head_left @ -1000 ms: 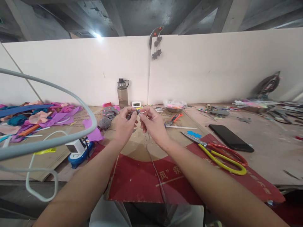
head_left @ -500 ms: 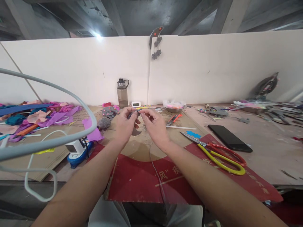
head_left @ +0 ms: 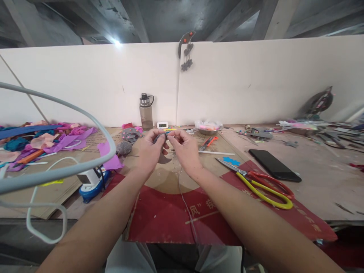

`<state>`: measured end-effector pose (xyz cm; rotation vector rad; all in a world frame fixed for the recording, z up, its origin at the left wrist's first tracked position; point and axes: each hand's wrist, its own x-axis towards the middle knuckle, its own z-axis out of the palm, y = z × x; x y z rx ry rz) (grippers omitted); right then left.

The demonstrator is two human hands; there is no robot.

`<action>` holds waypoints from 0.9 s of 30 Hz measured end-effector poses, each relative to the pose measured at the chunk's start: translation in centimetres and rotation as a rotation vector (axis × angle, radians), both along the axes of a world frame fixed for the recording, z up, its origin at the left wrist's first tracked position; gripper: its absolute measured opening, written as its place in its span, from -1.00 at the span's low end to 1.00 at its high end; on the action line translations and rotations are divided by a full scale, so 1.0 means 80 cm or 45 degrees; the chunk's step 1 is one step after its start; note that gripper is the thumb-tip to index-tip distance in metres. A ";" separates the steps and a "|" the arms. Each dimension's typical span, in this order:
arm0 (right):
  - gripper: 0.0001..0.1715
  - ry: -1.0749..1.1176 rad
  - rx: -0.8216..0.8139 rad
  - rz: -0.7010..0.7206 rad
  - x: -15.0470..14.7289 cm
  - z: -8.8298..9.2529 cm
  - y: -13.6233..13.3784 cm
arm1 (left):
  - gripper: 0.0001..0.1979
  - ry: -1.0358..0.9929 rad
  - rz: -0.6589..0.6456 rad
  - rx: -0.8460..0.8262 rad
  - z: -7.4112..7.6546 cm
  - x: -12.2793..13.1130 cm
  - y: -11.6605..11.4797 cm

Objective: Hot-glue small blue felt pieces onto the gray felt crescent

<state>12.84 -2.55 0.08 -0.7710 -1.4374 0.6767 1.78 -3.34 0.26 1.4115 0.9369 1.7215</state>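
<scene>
Cardboard (head_left: pixel 159 223) printed "风" lies under left hand (head_left: pixel 150 152) and right hand (head_left: pixel 186 151), both pinching a grey piece (head_left: pixel 159 137).

Yellow-red scissors (head_left: pixel 263 185), black phone (head_left: pixel 274 165), water bottle (head_left: pixel 145 112), fabric scraps (head_left: pixel 42 142)

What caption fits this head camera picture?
Left hand pinches a small grey piece, right hand touches it, over red cardboard near scissors.

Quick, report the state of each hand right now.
Left hand: closed, fingers pinching a small grey piece.
Right hand: closed, fingers pinching what looks like the thin thread hanging below it.
</scene>
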 end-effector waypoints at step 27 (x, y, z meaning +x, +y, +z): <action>-0.93 0.087 -0.049 0.005 -0.004 0.005 -0.010 | -0.77 -0.283 -0.129 -0.203 0.006 -0.001 0.002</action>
